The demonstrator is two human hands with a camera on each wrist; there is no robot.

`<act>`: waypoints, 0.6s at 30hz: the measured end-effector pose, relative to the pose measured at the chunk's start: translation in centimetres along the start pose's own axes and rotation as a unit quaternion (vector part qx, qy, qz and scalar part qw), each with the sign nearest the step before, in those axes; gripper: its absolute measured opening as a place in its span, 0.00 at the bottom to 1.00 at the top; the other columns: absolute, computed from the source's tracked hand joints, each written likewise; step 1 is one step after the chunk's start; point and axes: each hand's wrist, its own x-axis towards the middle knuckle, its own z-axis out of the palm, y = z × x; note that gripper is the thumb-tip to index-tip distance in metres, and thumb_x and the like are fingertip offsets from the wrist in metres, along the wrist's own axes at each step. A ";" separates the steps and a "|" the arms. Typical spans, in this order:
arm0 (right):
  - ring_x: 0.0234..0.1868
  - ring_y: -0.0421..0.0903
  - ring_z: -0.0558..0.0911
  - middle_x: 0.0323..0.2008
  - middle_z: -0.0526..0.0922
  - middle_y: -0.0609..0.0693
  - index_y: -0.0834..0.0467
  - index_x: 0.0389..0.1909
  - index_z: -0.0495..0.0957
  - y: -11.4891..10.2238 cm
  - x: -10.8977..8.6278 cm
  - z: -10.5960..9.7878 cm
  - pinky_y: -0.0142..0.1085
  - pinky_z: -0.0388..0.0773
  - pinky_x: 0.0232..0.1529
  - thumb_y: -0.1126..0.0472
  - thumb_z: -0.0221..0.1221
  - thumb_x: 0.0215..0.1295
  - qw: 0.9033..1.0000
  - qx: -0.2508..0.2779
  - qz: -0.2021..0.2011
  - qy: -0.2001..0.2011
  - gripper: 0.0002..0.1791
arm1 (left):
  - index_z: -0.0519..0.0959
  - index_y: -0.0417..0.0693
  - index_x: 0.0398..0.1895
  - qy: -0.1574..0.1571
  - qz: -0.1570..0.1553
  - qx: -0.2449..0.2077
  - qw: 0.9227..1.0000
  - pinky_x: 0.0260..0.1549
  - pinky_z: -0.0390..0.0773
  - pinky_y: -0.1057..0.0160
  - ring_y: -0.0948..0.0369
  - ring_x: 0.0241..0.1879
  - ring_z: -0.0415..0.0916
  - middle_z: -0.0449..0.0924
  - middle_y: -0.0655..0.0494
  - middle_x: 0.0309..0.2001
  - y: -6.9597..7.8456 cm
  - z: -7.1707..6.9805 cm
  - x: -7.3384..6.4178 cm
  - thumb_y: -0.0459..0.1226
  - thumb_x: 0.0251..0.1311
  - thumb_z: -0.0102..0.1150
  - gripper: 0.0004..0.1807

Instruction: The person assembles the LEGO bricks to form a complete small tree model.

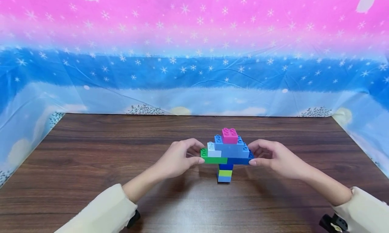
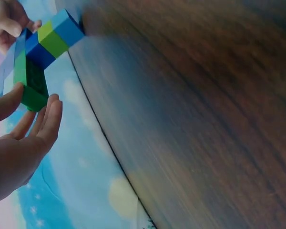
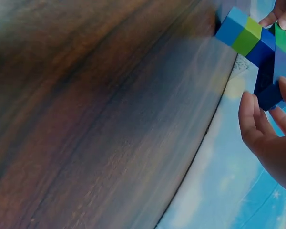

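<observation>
A tree-shaped model of toy building bricks (image 1: pixel 231 151) stands upright on the table between both hands. Its narrow stem has a light blue brick at the bottom, a lime brick (image 1: pixel 225 173) and a dark blue one above. Wider tiers spread over the stem, topped by a pink brick (image 1: pixel 230 136). My left hand (image 1: pixel 179 158) pinches the outer end of the green brick (image 2: pixel 34 86), thumb in front and fingers behind. At the opposite end, the dark blue brick (image 3: pixel 270 95) is held the same way by my right hand (image 1: pixel 278 158). A white brick (image 1: pixel 214 153) sits on the green one.
The dark wood table (image 1: pixel 100 141) extends to both sides of the model. Behind it and along its sides hangs a pink and blue cloth (image 1: pixel 182 71) printed with snowflakes. Black wrist devices (image 1: pixel 334 223) show below the cream sleeves (image 1: pixel 100 209).
</observation>
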 end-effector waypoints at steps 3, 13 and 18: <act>0.36 0.47 0.78 0.37 0.79 0.51 0.63 0.48 0.73 0.4 0.9 0.1 0.37 0.77 0.37 0.60 0.59 0.60 0.999 0.027 0.014 -0.012 0.17 | 0.76 0.40 0.45 -0.004 -0.019 -0.009 1.000 0.38 0.75 0.65 0.62 0.37 0.75 0.79 0.55 0.36 -0.6 -0.5 0.4 0.33 0.56 0.61 0.14; 0.36 0.53 0.82 0.37 0.78 0.63 0.74 0.51 0.69 2.2 3.5 0.9 0.41 0.77 0.41 0.66 0.54 0.64 0.988 0.133 0.045 -0.063 0.18 | 0.73 0.33 0.52 -0.048 -0.117 -0.089 0.988 0.39 0.77 0.62 0.56 0.37 0.80 0.80 0.46 0.36 -2.1 -1.2 1.4 0.31 0.61 0.54 0.17; 0.35 0.54 0.82 0.34 0.80 0.61 0.76 0.51 0.68 2.9 3.9 1.6 0.41 0.77 0.41 0.66 0.52 0.66 0.982 0.155 0.073 -0.082 0.18 | 0.73 0.31 0.52 -0.045 -0.143 -0.093 0.984 0.37 0.78 0.62 0.54 0.36 0.81 0.81 0.43 0.37 -2.7 -0.7 1.8 0.31 0.62 0.52 0.16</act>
